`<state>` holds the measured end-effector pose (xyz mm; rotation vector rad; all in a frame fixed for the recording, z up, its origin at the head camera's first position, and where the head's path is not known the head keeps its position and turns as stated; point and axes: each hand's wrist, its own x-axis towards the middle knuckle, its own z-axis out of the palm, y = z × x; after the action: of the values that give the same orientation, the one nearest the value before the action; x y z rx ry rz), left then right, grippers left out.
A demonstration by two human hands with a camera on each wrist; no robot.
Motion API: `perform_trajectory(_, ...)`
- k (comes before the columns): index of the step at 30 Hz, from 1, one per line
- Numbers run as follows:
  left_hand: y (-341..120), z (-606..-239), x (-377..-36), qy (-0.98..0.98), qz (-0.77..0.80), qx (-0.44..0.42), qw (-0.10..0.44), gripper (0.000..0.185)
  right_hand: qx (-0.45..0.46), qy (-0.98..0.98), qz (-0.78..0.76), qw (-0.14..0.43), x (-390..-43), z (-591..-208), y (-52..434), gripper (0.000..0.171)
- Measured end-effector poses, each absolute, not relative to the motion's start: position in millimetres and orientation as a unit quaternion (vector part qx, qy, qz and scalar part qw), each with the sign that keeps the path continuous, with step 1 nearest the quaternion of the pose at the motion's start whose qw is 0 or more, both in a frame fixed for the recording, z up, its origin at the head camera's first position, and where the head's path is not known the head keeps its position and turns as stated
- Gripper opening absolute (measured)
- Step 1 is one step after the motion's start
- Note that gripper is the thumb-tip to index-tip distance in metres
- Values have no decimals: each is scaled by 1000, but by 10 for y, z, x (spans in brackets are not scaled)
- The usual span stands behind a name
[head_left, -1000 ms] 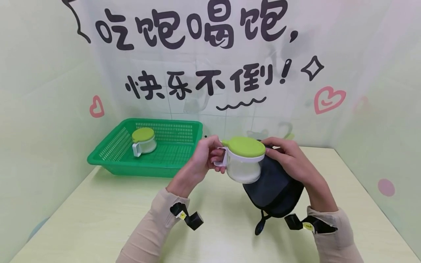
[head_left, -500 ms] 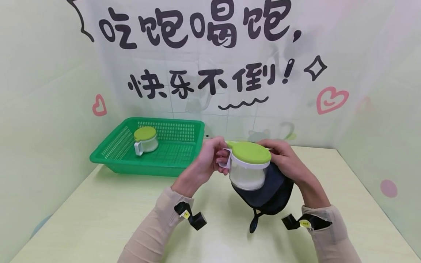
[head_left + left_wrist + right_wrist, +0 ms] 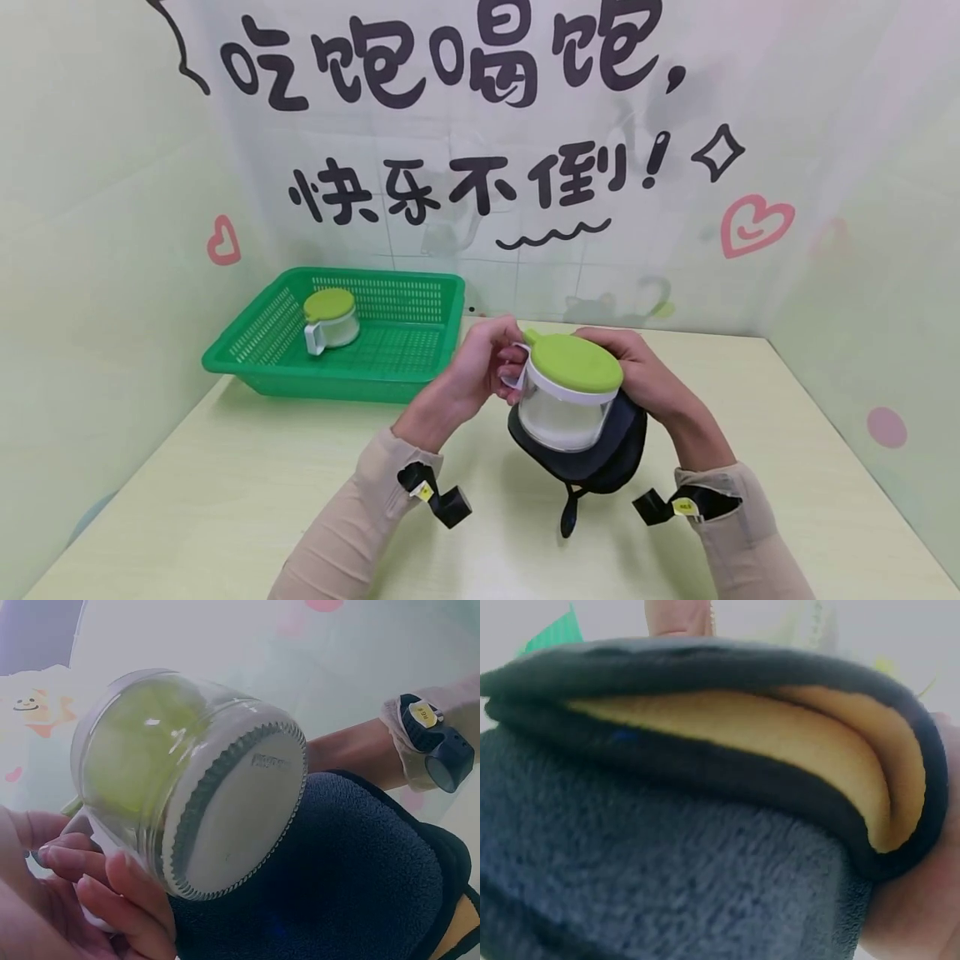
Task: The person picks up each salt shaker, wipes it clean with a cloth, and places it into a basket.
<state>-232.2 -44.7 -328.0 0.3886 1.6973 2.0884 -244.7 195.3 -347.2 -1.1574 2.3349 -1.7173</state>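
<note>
A glass seasoning jar (image 3: 564,417) with a green lid and white handle is held tilted above the table. My left hand (image 3: 483,367) grips its handle, fingers curled through and around it. In the left wrist view the ribbed base of the jar (image 3: 244,799) faces the camera. My right hand (image 3: 656,379) holds a dark plush cloth (image 3: 626,450) with black edging against the jar's far side and underside. The right wrist view shows the folded cloth (image 3: 675,862) and its tan lining. The jar hides part of the right hand's fingers.
A green plastic basket (image 3: 360,390) stands at the back left of the pale table (image 3: 247,483). Inside it sits a second green-lidded jar (image 3: 333,321). A black loop with a tab (image 3: 570,512) hangs from the cloth. A printed curtain (image 3: 450,233) hangs behind.
The jar has come slightly lower and nearer, its lid tipping more toward the camera. My right hand and the cloth have moved left, further behind and under the jar.
</note>
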Motion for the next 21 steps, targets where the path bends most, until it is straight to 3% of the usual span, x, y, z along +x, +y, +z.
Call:
perform_trajectory(9,-455,-3296,-2343,600,748,156,239,31,-395,748,-531,59,-2520,-3475,2148,26)
perform_trajectory(21,-434,-3386,-2410,578,723,198,324,32,-421,738,-517,99,-2553,-3537,2137,31)
